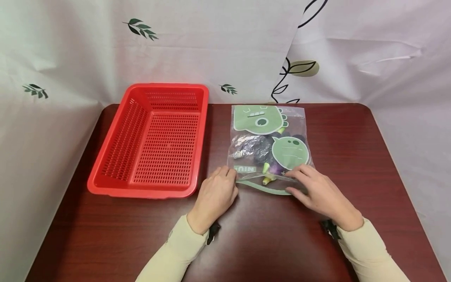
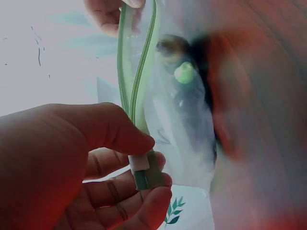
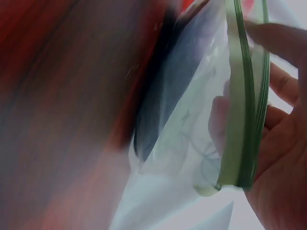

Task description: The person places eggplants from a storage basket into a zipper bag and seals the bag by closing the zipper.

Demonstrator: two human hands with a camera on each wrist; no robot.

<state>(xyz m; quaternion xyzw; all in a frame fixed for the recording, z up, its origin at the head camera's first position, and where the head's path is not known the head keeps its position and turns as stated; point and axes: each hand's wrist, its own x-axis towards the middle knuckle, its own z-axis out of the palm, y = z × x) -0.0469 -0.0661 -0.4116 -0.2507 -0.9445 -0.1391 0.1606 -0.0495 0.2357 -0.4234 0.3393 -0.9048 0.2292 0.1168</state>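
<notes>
A clear zip bag (image 1: 251, 154) with green cartoon prints lies flat on the table, its mouth toward me. Through the plastic show dark, lumpy contents, a purple piece (image 1: 275, 169) and yellow-green tips (image 1: 266, 168); their kind is unclear. My left hand (image 1: 216, 192) pinches the left end of the mouth, where a pale slider (image 2: 139, 162) sits on the green strip. At the right part of the mouth, my right hand (image 1: 318, 192) holds the edge, fingers on the upper layer and thumb by the lower strip. Between the hands, the two green strips (image 2: 142, 72) stand apart.
To the left of the bag stands a red plastic basket (image 1: 199, 156) with slotted walls and nothing in it. The dark red-brown table (image 1: 267, 235) ends at a white leaf-patterned curtain (image 1: 197, 47) behind and at both sides.
</notes>
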